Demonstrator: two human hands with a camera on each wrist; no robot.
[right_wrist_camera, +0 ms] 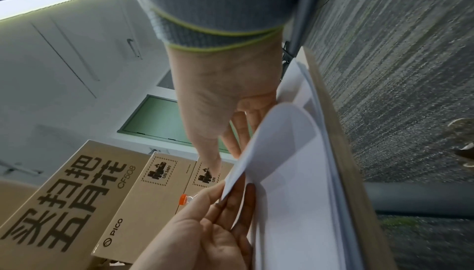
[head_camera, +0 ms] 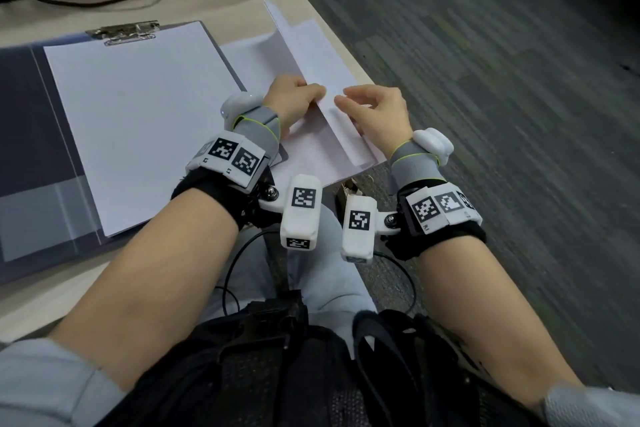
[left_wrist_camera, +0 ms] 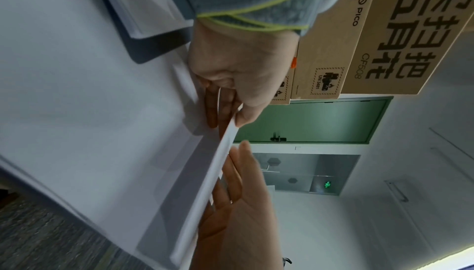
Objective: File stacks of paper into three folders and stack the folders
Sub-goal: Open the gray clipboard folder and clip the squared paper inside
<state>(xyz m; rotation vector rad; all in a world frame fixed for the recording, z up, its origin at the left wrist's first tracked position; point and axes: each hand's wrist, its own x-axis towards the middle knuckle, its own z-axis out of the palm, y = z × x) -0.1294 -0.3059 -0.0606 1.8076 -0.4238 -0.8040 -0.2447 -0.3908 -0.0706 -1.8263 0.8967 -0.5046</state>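
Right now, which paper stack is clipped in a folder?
The big left stack, under the metal clip of the open folder. The right stack is loose, hands lifting sheets.

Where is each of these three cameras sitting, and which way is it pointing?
Head: worn on the head, looks down at the open folder, paper sheets, both forearms, left hand, right hand.
Left wrist: looks along the left hand, thumb and fingers pinching the sheets' edge.
Right wrist: looks along the right hand beside the curling sheets.
Both wrist views share the cardboard boxes.
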